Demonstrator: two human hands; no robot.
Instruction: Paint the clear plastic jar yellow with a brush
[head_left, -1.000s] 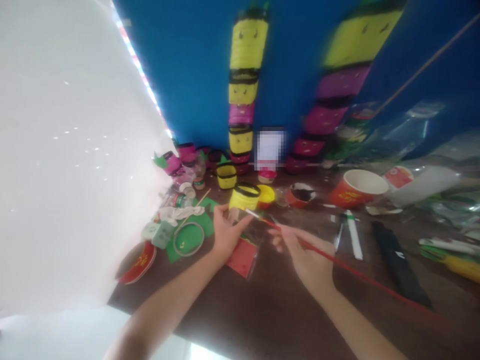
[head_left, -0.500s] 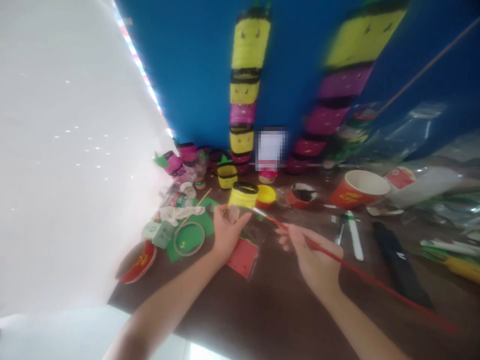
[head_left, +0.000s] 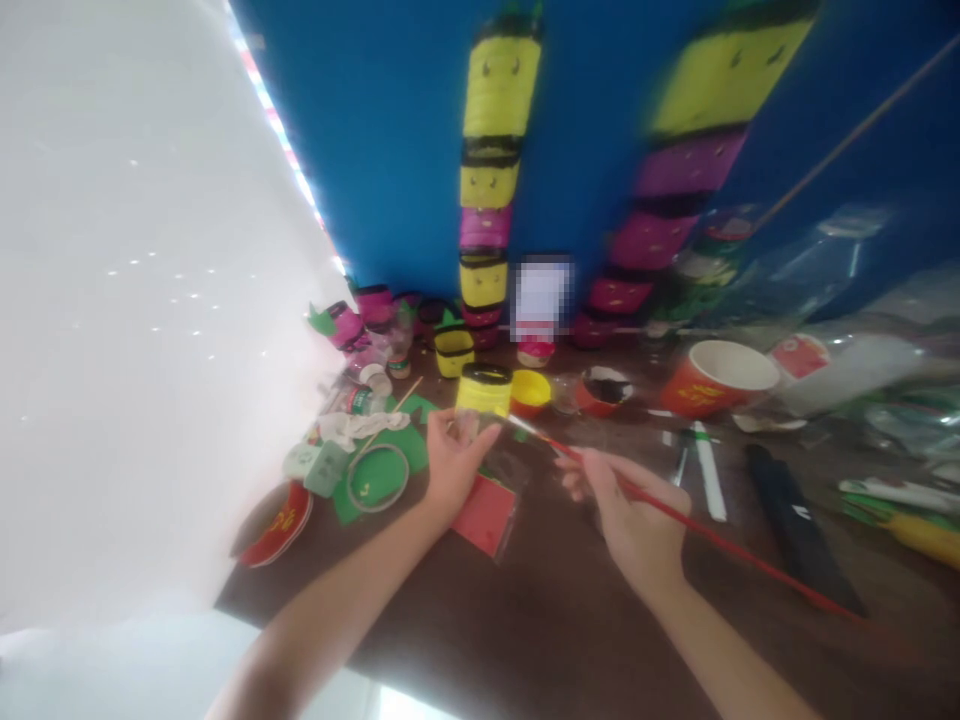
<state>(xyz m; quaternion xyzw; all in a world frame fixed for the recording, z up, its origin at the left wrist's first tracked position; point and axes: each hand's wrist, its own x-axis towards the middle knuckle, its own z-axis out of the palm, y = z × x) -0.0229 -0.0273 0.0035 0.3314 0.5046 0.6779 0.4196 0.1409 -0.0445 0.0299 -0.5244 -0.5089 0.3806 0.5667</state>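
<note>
My left hand is closed around the clear lower part of a cut plastic bottle piece, painted yellow with a black rim. In my right hand is a long red paintbrush, its handle slanting down to the right. The brush tip is at the lower right edge of the yellow paint, very near my left thumb. Just behind stands a red paper cup with yellow paint inside. A red flat packet lies under my left wrist.
Left of my hands are green sheets with a tape roll, a green box and a tipped red bowl. At right are a cup with dark paint, a large paper tub, a white marker and a black case.
The bottle piece has shifted or turned slightly to the left. My right hand and the paintbrush have moved a little right and down.
</note>
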